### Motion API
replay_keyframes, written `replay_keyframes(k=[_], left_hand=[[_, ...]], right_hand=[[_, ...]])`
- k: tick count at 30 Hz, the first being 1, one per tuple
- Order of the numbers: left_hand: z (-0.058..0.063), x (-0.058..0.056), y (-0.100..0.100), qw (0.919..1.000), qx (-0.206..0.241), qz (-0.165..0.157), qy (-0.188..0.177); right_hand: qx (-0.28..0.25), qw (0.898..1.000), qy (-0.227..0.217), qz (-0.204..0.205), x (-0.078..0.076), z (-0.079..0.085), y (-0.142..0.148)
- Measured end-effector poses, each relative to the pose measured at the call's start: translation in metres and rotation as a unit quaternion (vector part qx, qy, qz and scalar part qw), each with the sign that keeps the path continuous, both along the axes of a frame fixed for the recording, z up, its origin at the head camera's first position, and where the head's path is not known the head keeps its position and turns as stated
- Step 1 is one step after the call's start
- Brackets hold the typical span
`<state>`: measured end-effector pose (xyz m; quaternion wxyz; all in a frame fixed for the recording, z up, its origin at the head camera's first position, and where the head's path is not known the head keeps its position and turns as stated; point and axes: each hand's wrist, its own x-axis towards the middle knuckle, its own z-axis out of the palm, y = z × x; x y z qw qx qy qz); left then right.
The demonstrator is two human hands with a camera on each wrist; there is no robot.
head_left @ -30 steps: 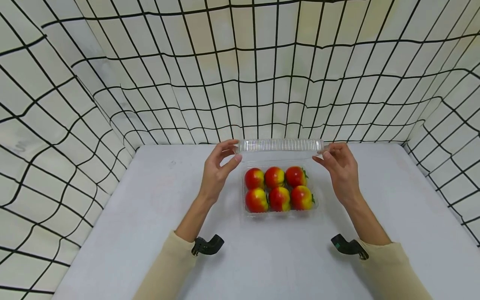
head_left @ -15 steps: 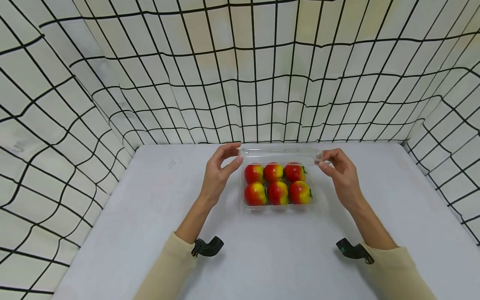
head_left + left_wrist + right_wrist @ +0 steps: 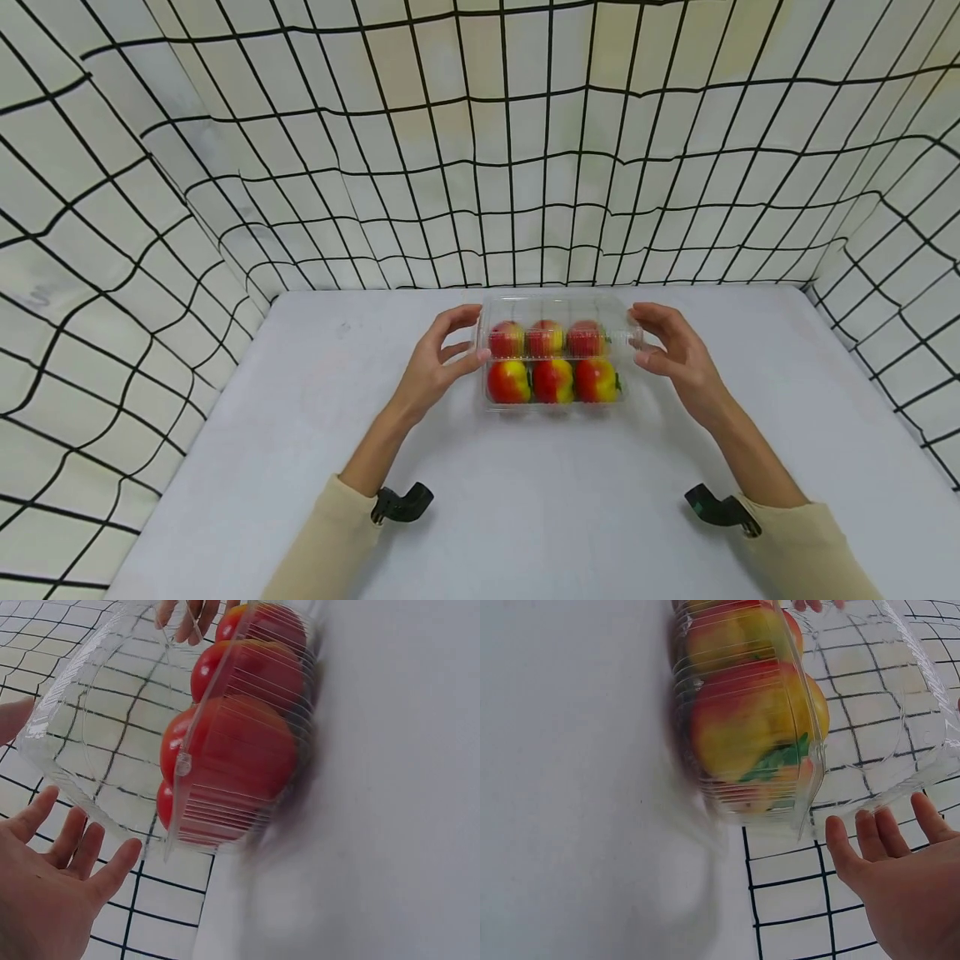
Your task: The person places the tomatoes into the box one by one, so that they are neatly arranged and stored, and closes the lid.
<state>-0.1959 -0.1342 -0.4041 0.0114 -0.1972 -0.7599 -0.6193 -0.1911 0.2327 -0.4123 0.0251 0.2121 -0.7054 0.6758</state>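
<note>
A clear plastic clamshell box (image 3: 491, 407) holds several round red-and-yellow fruits (image 3: 553, 381), some with green leaves. Its hinged lid (image 3: 558, 305) stands tilted over the back row, leaving the front row uncovered. My left hand (image 3: 435, 362) holds the lid's left side, thumb toward the front edge and fingers farther back. On the opposite side, my right hand (image 3: 678, 362) grips the lid in the same way. Spread fingertips touch the lid's side wall (image 3: 97, 814) in the left wrist view. In the right wrist view, fingers lie along the lid's other side wall (image 3: 907, 787).
A white table (image 3: 558, 508) lies under the box. Behind it and on both sides rises a black net (image 3: 510, 162) in front of pale walls. A dark curved mount (image 3: 405, 503) sits on the left sleeve, another mount (image 3: 720, 510) on the right.
Both hands have brought the lid forward and down, from upright behind the box to slanting over the back row. The box has shifted slightly back.
</note>
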Motion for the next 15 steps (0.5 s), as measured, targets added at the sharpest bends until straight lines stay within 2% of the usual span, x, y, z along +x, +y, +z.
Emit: replay_keyframes(k=[15], left_hand=[[-0.019,0.007,-0.007,0.9958,-0.078,-0.023,-0.042]], right_hand=[[0.088,0.996,-0.020,0.012,0.004,-0.011,0.009]])
